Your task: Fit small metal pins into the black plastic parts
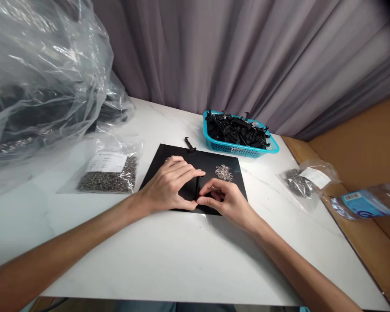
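Both hands grasp a slim black part [198, 187] at the center of the frame, the left hand [169, 183] spanning its length and the right hand [231, 200] pinching its lower end, over a black mat [209, 162] on the white tabletop [182, 264].

A grey curtain [188, 52] is hanging in folds behind the white table [169, 260]. On the right, a brown wall [360, 134] is standing, and a clear and blue bottle [367, 203] is showing near it, partly cut off by the edge.
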A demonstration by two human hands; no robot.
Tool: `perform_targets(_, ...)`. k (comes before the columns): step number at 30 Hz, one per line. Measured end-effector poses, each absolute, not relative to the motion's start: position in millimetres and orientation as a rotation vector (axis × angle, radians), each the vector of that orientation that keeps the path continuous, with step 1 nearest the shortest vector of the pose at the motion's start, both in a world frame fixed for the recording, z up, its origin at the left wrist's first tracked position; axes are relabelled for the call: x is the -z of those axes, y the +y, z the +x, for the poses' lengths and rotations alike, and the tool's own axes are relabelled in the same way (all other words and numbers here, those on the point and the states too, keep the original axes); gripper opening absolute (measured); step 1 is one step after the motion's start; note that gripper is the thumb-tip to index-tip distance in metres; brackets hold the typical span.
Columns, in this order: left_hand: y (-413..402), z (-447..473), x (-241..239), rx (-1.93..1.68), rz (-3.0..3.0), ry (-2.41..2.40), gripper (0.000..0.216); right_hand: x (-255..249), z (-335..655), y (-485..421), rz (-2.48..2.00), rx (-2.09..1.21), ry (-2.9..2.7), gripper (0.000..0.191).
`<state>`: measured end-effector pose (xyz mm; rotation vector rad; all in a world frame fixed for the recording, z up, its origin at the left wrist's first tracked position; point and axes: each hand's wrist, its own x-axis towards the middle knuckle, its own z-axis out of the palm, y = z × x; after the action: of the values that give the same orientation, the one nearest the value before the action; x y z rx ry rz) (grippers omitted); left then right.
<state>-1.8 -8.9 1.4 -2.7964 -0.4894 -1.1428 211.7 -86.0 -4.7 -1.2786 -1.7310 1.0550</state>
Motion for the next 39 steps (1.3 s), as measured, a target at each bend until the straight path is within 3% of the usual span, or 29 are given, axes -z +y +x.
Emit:
perform_targets(8, -11.7, -0.7, -3.0, 1.139, -2.965, -0.700, 0.052, -5.2, 215.5, -85.0, -1.337, -0.947, -1.818, 0.026)
perform_targets(15, -14.1, -1.7, -7.6, 1.118, -3.068, -0.904, 0.056, -21.7, 227.8, -90.0, -1.322, -0.553, -1.842, 0.044)
perform_targets(19, -12.8, -2.5, -6.8, 1.138, -3.051, -0.919, 0.059, -19.2, 221.9, -93.3, -1.291, -0.811, -1.656, 0.047)
perform_targets(24, -11.2, -2.2, -6.6, 1.147, -3.042, -0.910, 0.057, -19.0, 216.8, -93.1, -1.137, -1.011, -1.519, 0.031)
perform_targets(29, -13.2, 0.6, -7.4, 1.158, -2.982, -0.930, 0.054, -16.3, 219.2, -89.7, -1.109, -1.120, -1.584, 0.027)
perform_targets(39, -16.8, 1.5, -2.6, 1.289, -2.854, -0.931, 0.050, -11.3, 221.0, -89.8, -1.053, -1.035, -1.715, 0.030)
